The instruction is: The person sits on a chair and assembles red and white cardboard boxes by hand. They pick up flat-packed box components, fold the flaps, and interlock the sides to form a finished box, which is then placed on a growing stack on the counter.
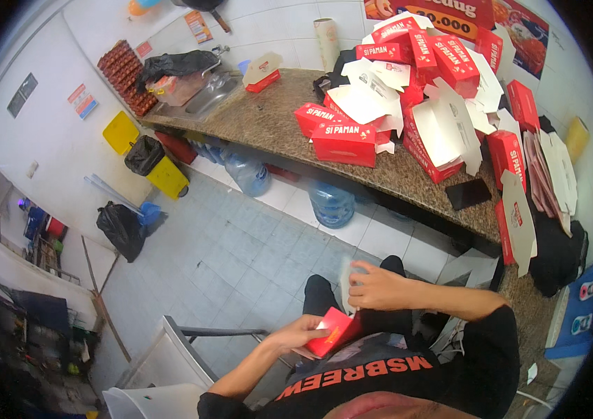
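Note:
Over my lap, a small red cardboard food box (335,331) rests in my left hand (298,335), whose fingers and thumb are closed round its left side. My right hand (379,286) pinches the box's raised white lid flap (346,283), which is blurred by motion. The inside of the box is hidden from this angle. Ahead and to the right, a big pile of similar red boxes (344,142), many with their white lids standing open, covers part of the granite counter (268,126).
A dark phone (469,194) lies by the counter's front edge. One red box (263,82) stands open near the sink (211,98). Large blue water bottles (332,205) stand underneath. A yellow bin (166,174) and black bag (122,229) are at left; a white bucket (153,403) is close by.

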Motion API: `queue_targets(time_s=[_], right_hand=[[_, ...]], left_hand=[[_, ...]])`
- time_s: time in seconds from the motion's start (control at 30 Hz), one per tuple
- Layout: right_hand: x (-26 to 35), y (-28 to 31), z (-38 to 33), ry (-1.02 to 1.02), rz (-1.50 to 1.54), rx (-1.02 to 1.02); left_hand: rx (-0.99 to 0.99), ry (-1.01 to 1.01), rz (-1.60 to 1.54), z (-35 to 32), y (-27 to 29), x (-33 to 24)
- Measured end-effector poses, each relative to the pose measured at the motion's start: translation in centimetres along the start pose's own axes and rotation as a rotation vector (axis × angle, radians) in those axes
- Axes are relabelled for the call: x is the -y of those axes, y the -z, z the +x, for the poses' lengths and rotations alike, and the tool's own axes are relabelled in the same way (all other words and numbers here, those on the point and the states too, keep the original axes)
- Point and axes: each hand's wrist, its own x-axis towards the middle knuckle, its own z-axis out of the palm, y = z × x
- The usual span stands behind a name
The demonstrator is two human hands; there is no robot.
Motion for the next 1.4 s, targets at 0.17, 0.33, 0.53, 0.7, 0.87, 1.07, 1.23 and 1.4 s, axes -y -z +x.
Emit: queue_targets(time_s=[0.17,0.33,0.53,0.7,0.87,1.07,1.23,1.4], right_hand=[[0.5,-3.6,-4.2,-0.434,0.506,-0.588],[4.2,-4.4,-0.6,-0.363,1.054,-0.215],[4.6,-1.9,0.7,-0.791,0.835,0.153],[7.0,-4.9,0.3,-0.543,0.741,-0.017],[4.7,-5.1,-0.4,-0.571,0.840,-0.078],[3.0,-3.5,-0.2,-0.779,0.759,-0.089],[5.1,2.1,1.3,-0.836,0.614,0.298],[4.0,-4.3,0.4,-0.592,0.696,0.139]], left_hand=[[0.068,-0.120,-0.296,3.2,1.0,4.7],[0.141,-0.197,-0.137,4.6,-1.5,2.7],[0.149,-0.232,-0.340,4.0,-1.5,3.9],[0.105,-0.246,-0.199,4.3,-1.6,4.1],[-0.044,-0.264,-0.167,2.8,-0.7,2.4],[-0.500,-0.540,0.210,2.2,-0.7,1.8],[-0.668,-0.532,0.851,3.8,-2.0,0.9],[-0.742,-0.759,1.345,3.5,-3.5,-0.6]])
